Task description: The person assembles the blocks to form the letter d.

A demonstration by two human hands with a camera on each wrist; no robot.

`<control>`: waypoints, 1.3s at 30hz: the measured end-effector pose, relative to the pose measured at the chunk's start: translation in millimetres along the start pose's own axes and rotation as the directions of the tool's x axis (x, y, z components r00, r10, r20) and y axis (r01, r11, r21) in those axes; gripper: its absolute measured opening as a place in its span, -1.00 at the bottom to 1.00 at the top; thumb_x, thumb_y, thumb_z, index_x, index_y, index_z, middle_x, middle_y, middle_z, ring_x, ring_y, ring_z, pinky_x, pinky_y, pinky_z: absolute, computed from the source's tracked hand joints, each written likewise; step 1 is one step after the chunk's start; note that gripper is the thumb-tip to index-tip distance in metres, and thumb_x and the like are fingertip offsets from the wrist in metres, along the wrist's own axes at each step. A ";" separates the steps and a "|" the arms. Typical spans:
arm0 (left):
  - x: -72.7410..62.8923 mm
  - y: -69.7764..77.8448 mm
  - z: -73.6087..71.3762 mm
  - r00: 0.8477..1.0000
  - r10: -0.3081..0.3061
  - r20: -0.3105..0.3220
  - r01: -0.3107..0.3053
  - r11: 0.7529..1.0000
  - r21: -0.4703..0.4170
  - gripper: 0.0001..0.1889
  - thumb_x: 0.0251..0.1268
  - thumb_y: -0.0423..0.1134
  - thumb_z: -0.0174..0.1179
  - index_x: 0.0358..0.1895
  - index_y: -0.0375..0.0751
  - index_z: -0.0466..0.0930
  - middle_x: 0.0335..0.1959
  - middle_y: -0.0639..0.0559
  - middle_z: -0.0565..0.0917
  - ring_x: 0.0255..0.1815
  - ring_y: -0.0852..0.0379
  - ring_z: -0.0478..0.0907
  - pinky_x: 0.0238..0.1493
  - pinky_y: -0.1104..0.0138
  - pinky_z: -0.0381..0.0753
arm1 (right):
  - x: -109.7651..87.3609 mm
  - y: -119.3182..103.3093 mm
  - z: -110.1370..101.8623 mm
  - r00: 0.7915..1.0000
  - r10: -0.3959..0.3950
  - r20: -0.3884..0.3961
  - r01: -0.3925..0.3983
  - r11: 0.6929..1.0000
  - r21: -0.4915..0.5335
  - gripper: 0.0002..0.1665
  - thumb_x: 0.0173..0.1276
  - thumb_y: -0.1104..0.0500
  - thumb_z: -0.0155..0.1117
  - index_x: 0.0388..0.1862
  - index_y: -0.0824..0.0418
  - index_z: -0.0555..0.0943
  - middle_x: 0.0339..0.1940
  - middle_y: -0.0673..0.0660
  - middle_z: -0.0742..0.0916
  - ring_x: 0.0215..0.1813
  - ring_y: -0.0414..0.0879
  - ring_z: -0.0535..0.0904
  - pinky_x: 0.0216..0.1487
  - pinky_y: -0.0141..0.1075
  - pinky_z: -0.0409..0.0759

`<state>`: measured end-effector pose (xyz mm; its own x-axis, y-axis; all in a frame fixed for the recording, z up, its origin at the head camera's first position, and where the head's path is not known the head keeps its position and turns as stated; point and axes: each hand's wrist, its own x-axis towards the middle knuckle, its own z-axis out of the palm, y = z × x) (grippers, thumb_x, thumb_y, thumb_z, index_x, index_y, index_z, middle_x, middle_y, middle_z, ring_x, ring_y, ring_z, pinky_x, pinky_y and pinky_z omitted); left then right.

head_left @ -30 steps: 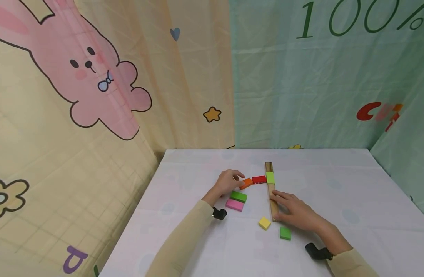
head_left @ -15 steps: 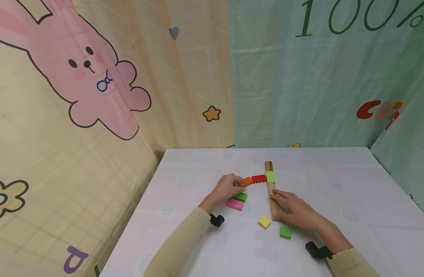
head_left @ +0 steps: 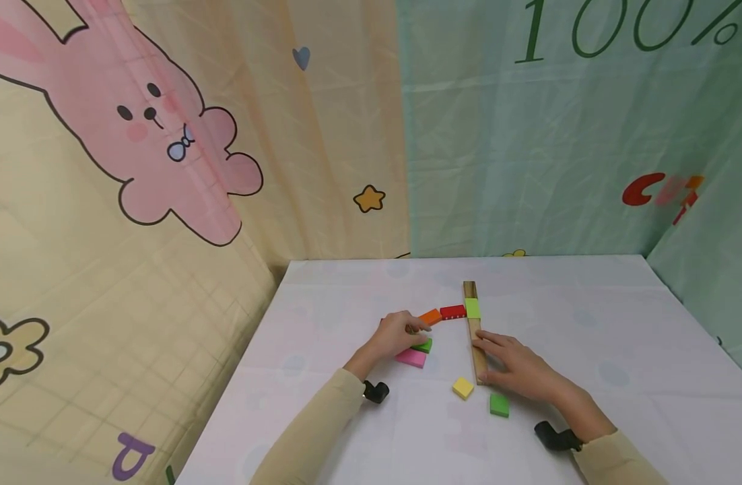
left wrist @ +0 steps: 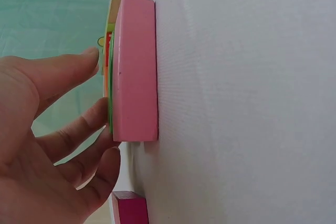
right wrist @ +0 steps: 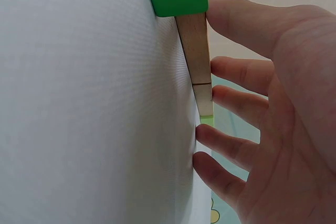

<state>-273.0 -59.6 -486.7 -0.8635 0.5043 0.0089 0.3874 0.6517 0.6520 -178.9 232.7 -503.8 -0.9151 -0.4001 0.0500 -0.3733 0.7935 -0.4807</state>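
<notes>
My left hand (head_left: 388, 339) hovers over a green block (head_left: 423, 346), which it partly covers. Thumb and fingers are spread with nothing between them; in the left wrist view the fingertips reach the near end of the green block behind a pink block (left wrist: 137, 72). An orange block (head_left: 431, 316) and a red block (head_left: 452, 312) with white dots lead to a light green block (head_left: 473, 308) in a row of wooden blocks (head_left: 477, 350). My right hand (head_left: 522, 367) rests along that row's right side, thumb at its near end, fingers extended.
A yellow block (head_left: 463, 388) and a small green block (head_left: 499, 405) lie near the row's front end. A dark pink block (left wrist: 132, 209) shows low in the left wrist view. Printed curtains (head_left: 322, 135) stand behind the white table (head_left: 589, 310).
My left hand has left the orange block and drawn back towards me, over the green block. The right hand stays at the wooden row.
</notes>
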 end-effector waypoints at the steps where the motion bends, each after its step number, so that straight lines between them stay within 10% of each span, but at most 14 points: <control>1: -0.7 -0.3 0.4 1.000 0.000 0.002 0.000 1.000 -0.001 -0.80 0.30 -0.12 0.39 -0.03 0.11 0.81 -0.29 0.24 0.58 -0.22 0.20 0.49 -0.22 0.35 0.54 | -0.2 -0.1 -0.2 1.000 -0.004 -0.002 0.004 1.000 -0.001 -0.08 0.28 -0.27 0.39 0.51 0.10 0.39 0.56 0.17 0.34 0.49 0.27 0.24 0.26 0.30 0.39; 39: -5.6 -7.5 3.3 1.000 0.030 0.000 -0.030 0.999 0.038 -0.81 0.27 -0.11 0.42 -0.07 0.07 0.80 -0.23 0.26 0.63 -0.10 0.22 0.49 -0.02 0.37 0.54 | -0.8 2.8 0.5 1.000 -0.019 -0.007 0.019 1.000 -0.012 -0.07 0.29 -0.26 0.39 0.53 0.10 0.38 0.56 0.18 0.33 0.49 0.28 0.23 0.27 0.31 0.37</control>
<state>-270.0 -65.5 -494.2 -0.8516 0.5235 0.0284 0.4248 0.6573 0.6225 -179.0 235.0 -505.7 -0.9088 -0.4121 0.0649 -0.3923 0.7914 -0.4689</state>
